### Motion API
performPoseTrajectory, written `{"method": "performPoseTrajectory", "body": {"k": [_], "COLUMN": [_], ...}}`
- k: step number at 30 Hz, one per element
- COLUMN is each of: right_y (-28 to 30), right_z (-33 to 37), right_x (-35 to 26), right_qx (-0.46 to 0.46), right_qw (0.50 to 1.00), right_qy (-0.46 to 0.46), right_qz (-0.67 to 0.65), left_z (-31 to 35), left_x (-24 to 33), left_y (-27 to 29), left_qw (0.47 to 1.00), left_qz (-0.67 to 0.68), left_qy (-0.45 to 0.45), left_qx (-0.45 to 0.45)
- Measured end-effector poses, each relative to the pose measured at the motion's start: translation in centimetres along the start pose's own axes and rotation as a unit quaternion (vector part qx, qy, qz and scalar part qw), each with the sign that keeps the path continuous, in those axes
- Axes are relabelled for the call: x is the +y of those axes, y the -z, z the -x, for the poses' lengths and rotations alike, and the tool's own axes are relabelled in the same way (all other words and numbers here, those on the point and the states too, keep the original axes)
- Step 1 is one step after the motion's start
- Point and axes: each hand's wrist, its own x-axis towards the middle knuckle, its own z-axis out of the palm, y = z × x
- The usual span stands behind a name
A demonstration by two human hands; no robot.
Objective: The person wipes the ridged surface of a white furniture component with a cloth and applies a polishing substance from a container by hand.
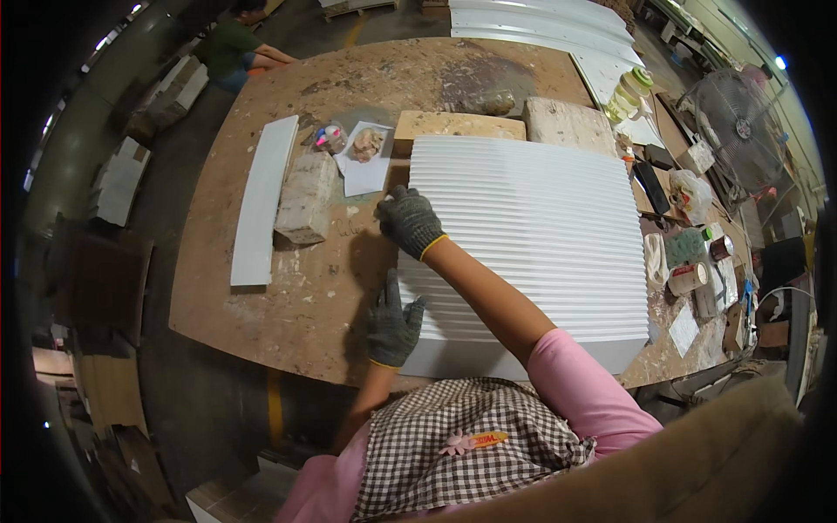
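A wide set of white slats (532, 235), lying side by side in a ridged row, covers the table in front of me. My right hand (410, 224), in a grey-green knit glove with a yellow cuff, reaches across to the row's left edge. Its fingers are curled, and whatever they pinch is hidden. Nearer to me, my left hand (394, 329), gloved alike, lies against the near left end of the slats with fingers stretched and thumb apart. Beyond the row, a yellowish wooden block (459, 126) and a worn pale block (569, 125) stand along its far side.
Left of my hands are a paint-stained block (305, 199) and a single white board (264, 205). A crumpled wad (368, 145) sits on white paper (366, 179). At right stand a green-capped bottle (629, 94), a fan (734, 128) and several jars. Another person (234, 48) is at far left.
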Motion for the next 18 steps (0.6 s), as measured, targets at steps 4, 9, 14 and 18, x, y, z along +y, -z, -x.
{"method": "performPoseTrajectory", "body": {"k": [4,9,14,18], "right_y": [3.8,13.0,10.4,2.8], "right_z": [2.2,10.3,11.3,4.5], "right_x": [2.8,11.8,12.4,6.1], "right_qx": [0.138,0.165,0.097,0.096], "right_qw": [0.988,0.960,0.947,0.970], "right_qy": [0.055,-0.172,-0.243,-0.123], "right_qz": [-0.030,0.149,0.185,0.186], "left_z": [0.7,0.8,1.1,1.3], "left_x": [-0.6,-1.0,-0.9,-1.1], "left_y": [-0.5,-1.3,-0.9,-0.8], "left_qw": [0.993,0.993,0.991,0.994], "left_qz": [0.095,0.093,0.105,0.089], "left_qy": [0.024,0.038,0.033,0.052], "left_qx": [0.072,0.062,0.070,0.037]}}
